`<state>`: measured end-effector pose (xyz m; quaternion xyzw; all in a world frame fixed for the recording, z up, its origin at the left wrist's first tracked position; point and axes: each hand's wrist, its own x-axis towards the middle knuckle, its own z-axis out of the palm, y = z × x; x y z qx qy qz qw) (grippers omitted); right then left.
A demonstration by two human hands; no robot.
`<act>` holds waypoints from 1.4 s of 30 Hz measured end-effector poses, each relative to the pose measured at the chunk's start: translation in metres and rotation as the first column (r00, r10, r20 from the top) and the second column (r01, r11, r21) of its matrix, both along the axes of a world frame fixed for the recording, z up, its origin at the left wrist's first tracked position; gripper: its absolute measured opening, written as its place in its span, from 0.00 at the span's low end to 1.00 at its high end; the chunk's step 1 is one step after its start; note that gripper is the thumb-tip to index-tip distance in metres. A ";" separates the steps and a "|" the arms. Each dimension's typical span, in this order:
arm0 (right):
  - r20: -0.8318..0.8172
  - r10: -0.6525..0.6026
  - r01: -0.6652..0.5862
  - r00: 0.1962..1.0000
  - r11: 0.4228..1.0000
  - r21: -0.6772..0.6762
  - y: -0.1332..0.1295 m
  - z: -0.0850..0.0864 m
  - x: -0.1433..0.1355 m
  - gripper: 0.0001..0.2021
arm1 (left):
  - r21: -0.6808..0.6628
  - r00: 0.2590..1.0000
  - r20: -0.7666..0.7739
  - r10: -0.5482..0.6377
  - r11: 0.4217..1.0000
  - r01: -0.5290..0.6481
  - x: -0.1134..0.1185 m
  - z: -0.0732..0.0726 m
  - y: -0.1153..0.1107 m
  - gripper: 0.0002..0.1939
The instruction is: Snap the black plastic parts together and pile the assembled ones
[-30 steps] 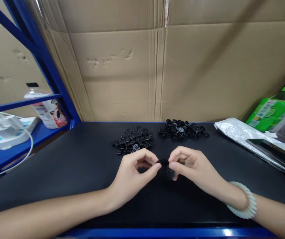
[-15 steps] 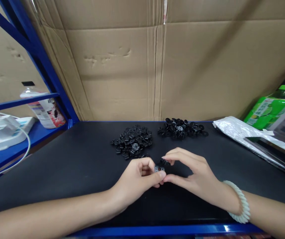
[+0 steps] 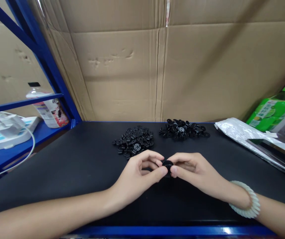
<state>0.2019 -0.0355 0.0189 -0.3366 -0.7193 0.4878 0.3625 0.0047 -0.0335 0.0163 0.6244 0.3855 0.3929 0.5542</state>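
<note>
Between my fingertips is a small round black plastic part [image 3: 167, 163], its smooth curved side toward me. My left hand [image 3: 143, 174] pinches it from the left, thumb in front and fingers behind. From the right, my right hand [image 3: 194, 171] grips the same part between thumb and fingers. The fingers cover much of it, so I cannot tell whether it is one piece or two pressed together. Just beyond my left hand lies a pile of small black perforated parts [image 3: 136, 139]. Farther back and to the right is a second pile of black disc-like parts [image 3: 182, 129].
On the black tabletop [image 3: 83, 166], a silvery bag [image 3: 234, 127] lies at the right, near a green package [image 3: 264, 111]. A blue shelf frame [image 3: 43, 59] at the left carries a bottle [image 3: 50, 109] and a white power strip [image 3: 13, 132]. Cardboard [image 3: 122, 73] stands behind.
The right fingers, earlier raised with a black piece apart from the left hand's part, have closed in. Both hands now meet on one black part, whose smooth side faces me. The view shifted slightly.
</note>
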 end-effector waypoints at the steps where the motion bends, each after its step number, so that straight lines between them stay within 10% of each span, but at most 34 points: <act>1: 0.023 0.011 -0.011 1.000 1.000 -0.004 0.000 0.000 0.001 0.09 | -0.006 1.000 0.012 -0.010 1.000 0.010 0.000 -0.001 0.001 0.11; 42: 0.133 -0.026 0.024 0.991 1.000 0.014 -0.004 -0.009 -0.004 0.14 | -0.008 0.998 -0.038 -0.046 0.999 0.046 0.003 0.000 -0.002 0.07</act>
